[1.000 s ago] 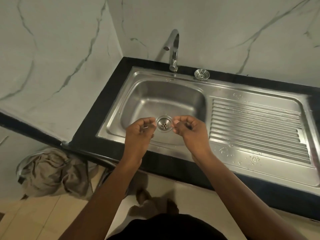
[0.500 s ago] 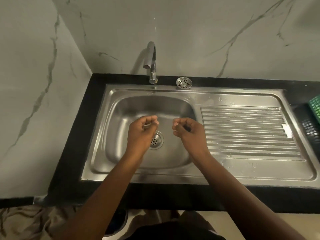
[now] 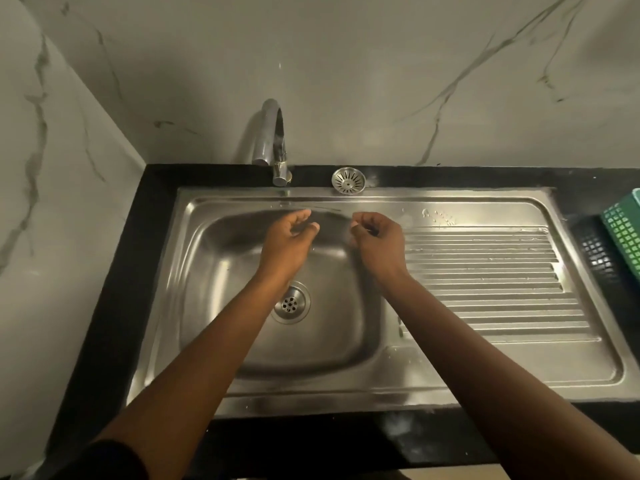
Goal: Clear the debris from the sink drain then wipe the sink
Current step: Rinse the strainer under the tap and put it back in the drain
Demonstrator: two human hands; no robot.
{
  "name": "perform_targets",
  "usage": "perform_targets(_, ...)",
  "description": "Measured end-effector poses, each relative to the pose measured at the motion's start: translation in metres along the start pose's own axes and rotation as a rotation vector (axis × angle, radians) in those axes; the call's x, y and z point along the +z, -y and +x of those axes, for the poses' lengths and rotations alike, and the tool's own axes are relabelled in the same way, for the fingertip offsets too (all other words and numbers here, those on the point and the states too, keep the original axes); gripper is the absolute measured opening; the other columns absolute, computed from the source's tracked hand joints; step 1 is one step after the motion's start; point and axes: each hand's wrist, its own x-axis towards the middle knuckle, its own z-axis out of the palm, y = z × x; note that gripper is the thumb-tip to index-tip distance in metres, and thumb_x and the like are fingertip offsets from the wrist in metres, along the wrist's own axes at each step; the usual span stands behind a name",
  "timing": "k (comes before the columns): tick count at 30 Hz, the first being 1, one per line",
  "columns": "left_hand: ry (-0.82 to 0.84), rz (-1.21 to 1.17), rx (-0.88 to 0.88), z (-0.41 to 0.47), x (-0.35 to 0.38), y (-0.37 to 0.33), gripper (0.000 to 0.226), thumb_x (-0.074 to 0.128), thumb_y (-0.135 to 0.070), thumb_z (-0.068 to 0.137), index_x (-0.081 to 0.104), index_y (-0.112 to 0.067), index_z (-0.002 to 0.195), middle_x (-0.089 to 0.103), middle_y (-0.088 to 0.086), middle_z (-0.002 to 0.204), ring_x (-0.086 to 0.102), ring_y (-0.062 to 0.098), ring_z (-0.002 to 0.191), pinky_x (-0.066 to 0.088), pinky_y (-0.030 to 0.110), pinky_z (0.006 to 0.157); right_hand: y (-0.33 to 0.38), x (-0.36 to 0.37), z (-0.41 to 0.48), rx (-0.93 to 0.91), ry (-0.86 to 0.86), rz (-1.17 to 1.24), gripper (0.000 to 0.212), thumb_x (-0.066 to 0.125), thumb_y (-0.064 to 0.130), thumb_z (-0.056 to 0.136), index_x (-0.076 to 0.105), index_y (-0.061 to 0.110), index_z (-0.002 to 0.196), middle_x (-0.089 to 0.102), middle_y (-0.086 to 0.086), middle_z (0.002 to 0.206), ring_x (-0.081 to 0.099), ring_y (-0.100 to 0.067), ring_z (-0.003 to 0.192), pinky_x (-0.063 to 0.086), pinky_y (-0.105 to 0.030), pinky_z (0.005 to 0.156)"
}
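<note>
The sink (image 3: 450,379) is set into a black counter (image 3: 114,306), with the basin toward the left end and the ribbed draining board toward the right. The drain (image 3: 290,303) sits in the middle of the basin floor, and its holes look clear, though any small scraps would be too fine to see. The loose strainer (image 3: 348,181) lies on the back edge, just right of the tap (image 3: 273,143). Both hands hover over the back half of the basin, touching nothing. The left hand (image 3: 287,240) has loosely curled fingers, its thumb apart from them, and holds nothing. The right hand (image 3: 379,242) has its fingertips drawn toward the thumb as if pinching, but I cannot tell whether anything is between them. Any debris is probably wet, soft and slippery, best pinched up with the fingertips. The strainer looks light and stiff, and is easiest lifted by its rim or centre knob. A green basket (image 3: 623,230) stands at the counter's right edge.
</note>
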Motion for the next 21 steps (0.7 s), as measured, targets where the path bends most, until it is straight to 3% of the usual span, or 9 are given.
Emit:
perform_targets(3, 0.019, 0.009, -0.013, 0.028, 0.017, -0.005, 0.045, 0.067, -0.018, 0.101, 0.06, -0.015, 0.146, 0.063, 0.004, 0.148, 0.063, 0.02, 0.132, 0.052, 0.05, 0.112, 0.002, 0.001, 0.029, -0.003, -0.035, -0.041, 0.011, 0.07, 0.02, 0.094, 0.075, 0.026, 0.102, 0.075, 0.013, 0.094, 0.072, -0.005, 0.09, 0.056, -0.024, 0.081)
perform_targets(7, 0.036, 0.053, -0.035, 0.063, 0.039, -0.01, 0.052, 0.063, -0.016, 0.102, 0.052, -0.014, 0.153, 0.055, 0.005, 0.158, 0.057, 0.023, 0.139, 0.048, 0.049, 0.117, 0.004, 0.005, 0.065, 0.028, -0.033, -0.083, 0.023, 0.07, 0.017, 0.094, 0.074, 0.015, 0.117, 0.076, 0.001, 0.111, 0.072, -0.017, 0.103, 0.058, -0.034, 0.095)
perform_targets(12, 0.051, 0.076, -0.075, 0.103, 0.06, -0.014, 0.06, 0.061, -0.018, 0.102, 0.043, -0.019, 0.16, 0.044, 0.004, 0.166, 0.051, 0.025, 0.146, 0.045, 0.051, 0.118, 0.008, 0.011, 0.101, 0.06, -0.006, -0.171, 0.04, 0.068, 0.018, 0.094, 0.067, 0.018, 0.133, 0.073, -0.002, 0.126, 0.067, -0.015, 0.104, 0.047, -0.024, 0.088)
perform_targets(21, 0.093, 0.106, -0.142, 0.139, 0.079, -0.019, 0.065, 0.053, -0.008, 0.101, 0.035, -0.012, 0.163, 0.039, 0.008, 0.169, 0.046, 0.026, 0.149, 0.045, 0.049, 0.119, 0.008, 0.018, 0.137, 0.157, 0.001, -0.212, 0.049, 0.064, 0.006, 0.096, 0.059, 0.012, 0.144, 0.066, -0.004, 0.14, 0.063, -0.024, 0.126, 0.049, -0.03, 0.104)
